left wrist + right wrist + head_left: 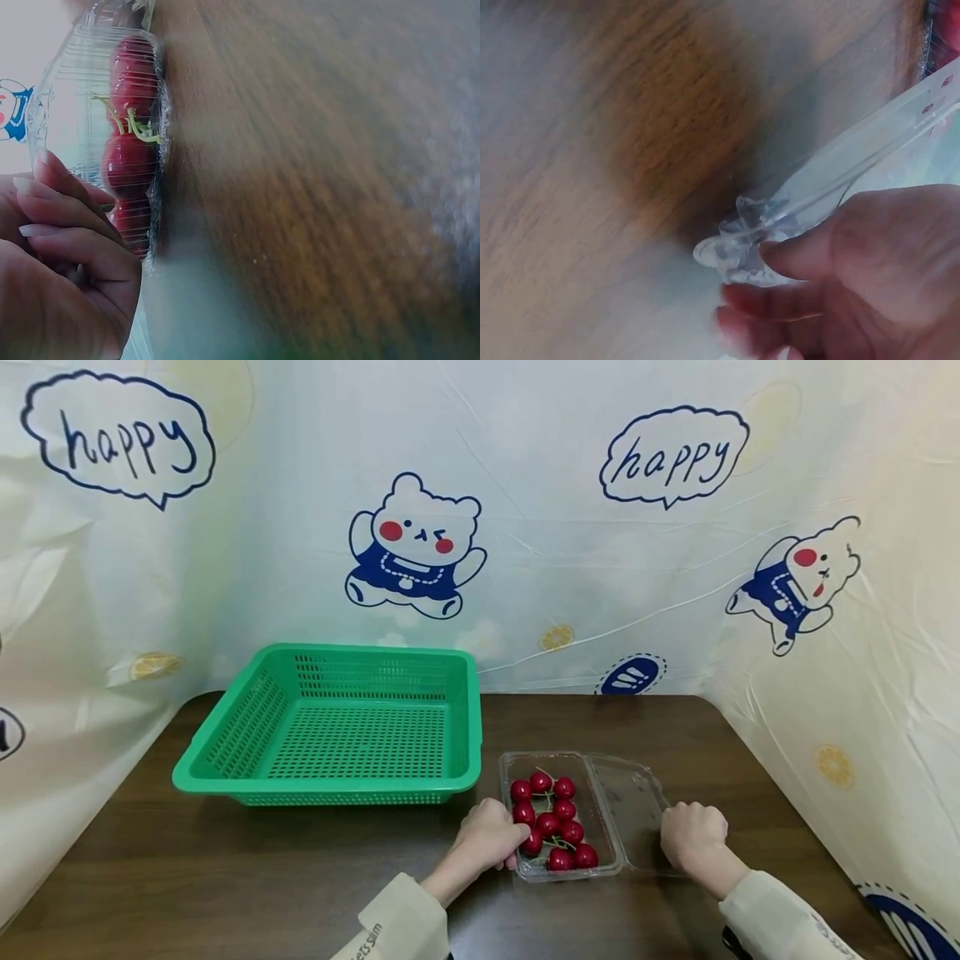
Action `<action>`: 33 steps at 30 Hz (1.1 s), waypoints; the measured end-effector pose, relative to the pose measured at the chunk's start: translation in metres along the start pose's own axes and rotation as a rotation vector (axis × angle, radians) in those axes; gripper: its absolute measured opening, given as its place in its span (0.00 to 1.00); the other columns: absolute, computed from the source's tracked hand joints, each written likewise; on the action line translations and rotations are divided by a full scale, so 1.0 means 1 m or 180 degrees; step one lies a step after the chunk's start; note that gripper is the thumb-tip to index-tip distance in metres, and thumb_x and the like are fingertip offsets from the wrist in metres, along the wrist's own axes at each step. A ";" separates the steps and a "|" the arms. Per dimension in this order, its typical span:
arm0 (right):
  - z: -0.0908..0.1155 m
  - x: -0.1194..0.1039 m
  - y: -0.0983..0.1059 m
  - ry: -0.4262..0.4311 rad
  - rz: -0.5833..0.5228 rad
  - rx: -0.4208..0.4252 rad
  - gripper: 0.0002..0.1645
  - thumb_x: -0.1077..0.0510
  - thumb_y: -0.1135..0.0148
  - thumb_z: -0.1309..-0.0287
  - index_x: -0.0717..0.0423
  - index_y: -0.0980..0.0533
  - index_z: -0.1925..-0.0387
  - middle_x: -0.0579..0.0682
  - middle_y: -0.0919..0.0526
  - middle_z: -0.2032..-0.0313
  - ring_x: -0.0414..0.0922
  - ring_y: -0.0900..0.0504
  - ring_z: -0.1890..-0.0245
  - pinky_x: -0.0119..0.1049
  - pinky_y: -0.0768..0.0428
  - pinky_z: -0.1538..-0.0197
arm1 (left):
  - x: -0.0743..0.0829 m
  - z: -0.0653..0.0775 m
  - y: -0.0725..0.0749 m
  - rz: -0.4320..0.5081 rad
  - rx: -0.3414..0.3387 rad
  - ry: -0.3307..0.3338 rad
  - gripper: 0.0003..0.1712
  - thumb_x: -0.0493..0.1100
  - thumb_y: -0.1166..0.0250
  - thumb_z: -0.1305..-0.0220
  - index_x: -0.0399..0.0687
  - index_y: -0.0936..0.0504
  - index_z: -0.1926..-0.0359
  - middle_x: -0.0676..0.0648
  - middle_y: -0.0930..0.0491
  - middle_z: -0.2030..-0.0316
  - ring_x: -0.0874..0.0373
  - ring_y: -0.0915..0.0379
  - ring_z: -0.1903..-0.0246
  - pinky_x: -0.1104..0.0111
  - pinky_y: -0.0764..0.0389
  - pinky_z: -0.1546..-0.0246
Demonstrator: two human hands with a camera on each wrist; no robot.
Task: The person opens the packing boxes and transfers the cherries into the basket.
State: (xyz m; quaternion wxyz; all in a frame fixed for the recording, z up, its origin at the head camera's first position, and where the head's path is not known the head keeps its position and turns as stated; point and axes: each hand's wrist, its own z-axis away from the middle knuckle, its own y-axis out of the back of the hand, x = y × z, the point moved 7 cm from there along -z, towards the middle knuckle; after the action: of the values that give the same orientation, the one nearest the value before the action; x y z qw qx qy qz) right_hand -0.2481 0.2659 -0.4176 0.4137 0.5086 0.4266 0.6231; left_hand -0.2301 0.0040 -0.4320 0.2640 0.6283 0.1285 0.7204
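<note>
A clear plastic clamshell box [607, 806] lies unfolded on the table, with several red cherries [548, 822] with green stems inside its tray. My left hand [487, 837] grips the tray's left rim, thumb over the edge and the other fingers curled against the outer wall. Through that ribbed wall the cherries [129, 161] show in the left wrist view. On the far side, my right hand [696, 839] pinches the outer edge of the hinged lid [633, 814]. The right wrist view has the lid's crinkled corner [754, 240] between thumb and fingers, tilted above the wood.
A green perforated basket [326, 787] stands at the back left of the dark wooden table [255, 877], and nothing shows inside it. Behind the table hangs a printed curtain [540, 568] with cartoon bears; it also covers the right side.
</note>
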 end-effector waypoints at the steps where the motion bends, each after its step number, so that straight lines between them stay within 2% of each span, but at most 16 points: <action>1: 0.000 0.001 0.002 0.0004 -0.0038 0.0101 0.15 0.67 0.45 0.48 0.59 0.24 0.88 0.55 0.19 0.83 0.48 0.25 0.83 0.46 0.24 0.83 | 0.000 0.000 0.000 -0.0004 0.0007 -0.0009 0.24 0.38 0.42 0.46 0.51 0.32 0.96 0.55 0.31 0.98 0.64 0.39 0.97 0.75 0.41 0.94; 5: -0.002 0.004 0.013 -0.0006 -0.0168 0.0474 0.16 0.68 0.43 0.51 0.59 0.30 0.90 0.57 0.19 0.86 0.49 0.23 0.85 0.46 0.25 0.84 | 0.001 -0.001 0.000 -0.0096 0.0048 -0.0033 0.24 0.38 0.43 0.46 0.52 0.33 0.97 0.55 0.32 0.98 0.65 0.39 0.97 0.75 0.42 0.94; 7: -0.003 0.005 0.017 -0.0009 -0.0171 0.0549 0.15 0.68 0.42 0.52 0.60 0.31 0.89 0.58 0.20 0.86 0.50 0.23 0.85 0.47 0.24 0.84 | 0.001 -0.001 0.000 -0.0153 0.0063 -0.0048 0.24 0.38 0.43 0.47 0.52 0.33 0.97 0.55 0.32 0.98 0.65 0.39 0.97 0.74 0.41 0.94; 14: -0.006 0.008 0.028 -0.0004 -0.0277 0.0448 0.13 0.68 0.41 0.50 0.61 0.31 0.86 0.57 0.22 0.86 0.49 0.25 0.85 0.47 0.25 0.84 | 0.001 -0.002 0.000 -0.0316 0.0124 -0.0101 0.22 0.39 0.42 0.47 0.49 0.30 0.97 0.54 0.31 0.98 0.58 0.28 0.93 0.69 0.34 0.89; 21: -0.007 0.011 0.048 -0.0040 -0.0495 0.0425 0.09 0.64 0.41 0.48 0.64 0.27 0.80 0.57 0.22 0.84 0.50 0.26 0.85 0.49 0.26 0.84 | 0.001 -0.003 0.000 -0.0352 0.0131 -0.0117 0.22 0.39 0.42 0.47 0.48 0.29 0.97 0.52 0.29 0.98 0.57 0.27 0.92 0.69 0.36 0.89; 29: -0.006 0.002 0.054 -0.0015 -0.0660 0.0464 0.19 0.50 0.37 0.45 0.62 0.27 0.80 0.57 0.22 0.84 0.51 0.25 0.86 0.47 0.27 0.86 | 0.003 -0.001 0.002 -0.0283 0.0133 -0.0129 0.22 0.38 0.43 0.47 0.48 0.30 0.97 0.52 0.30 0.98 0.57 0.28 0.93 0.72 0.41 0.91; 33: -0.004 -0.004 0.062 0.0050 -0.0619 0.0633 0.22 0.48 0.36 0.46 0.61 0.27 0.82 0.57 0.22 0.85 0.52 0.24 0.86 0.47 0.27 0.85 | 0.003 -0.001 0.001 -0.0267 0.0119 -0.0129 0.23 0.38 0.43 0.47 0.48 0.30 0.97 0.53 0.30 0.98 0.58 0.30 0.94 0.72 0.43 0.91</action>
State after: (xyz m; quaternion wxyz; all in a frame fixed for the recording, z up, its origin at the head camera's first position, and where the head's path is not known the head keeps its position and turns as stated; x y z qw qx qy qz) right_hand -0.2562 0.2436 -0.3600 0.4164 0.4984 0.5368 0.5386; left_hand -0.2320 0.0051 -0.4291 0.2848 0.6417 0.1627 0.6933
